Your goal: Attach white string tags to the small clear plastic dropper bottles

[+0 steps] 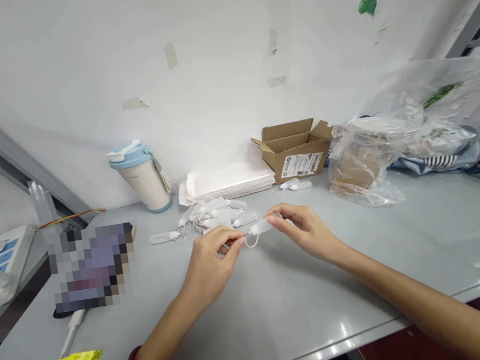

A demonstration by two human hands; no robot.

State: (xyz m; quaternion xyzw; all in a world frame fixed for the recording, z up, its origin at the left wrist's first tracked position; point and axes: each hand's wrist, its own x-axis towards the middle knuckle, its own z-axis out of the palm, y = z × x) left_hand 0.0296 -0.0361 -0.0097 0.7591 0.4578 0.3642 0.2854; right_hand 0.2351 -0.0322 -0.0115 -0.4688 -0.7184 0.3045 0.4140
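Both hands meet over the middle of the grey table (pixel 286 305). My right hand (pixel 303 227) pinches a small translucent white plastic tube (pixel 266 224) that has a thin white cord loop hanging from its left end. My left hand (pixel 212 259) is closed in a pinch at that left end, on the cord or the cap; which one I cannot make out. Just behind the hands lies a pile of several similar small white tubes (pixel 213 213) with loops.
A light-blue lidded cup (pixel 142 176) stands at the back left beside a stack of white sheets (pixel 231 180). An open cardboard box (pixel 295 149) and clear plastic bags (pixel 380 153) fill the back right. A blurred phone (pixel 90 265) with a white cable lies at left.
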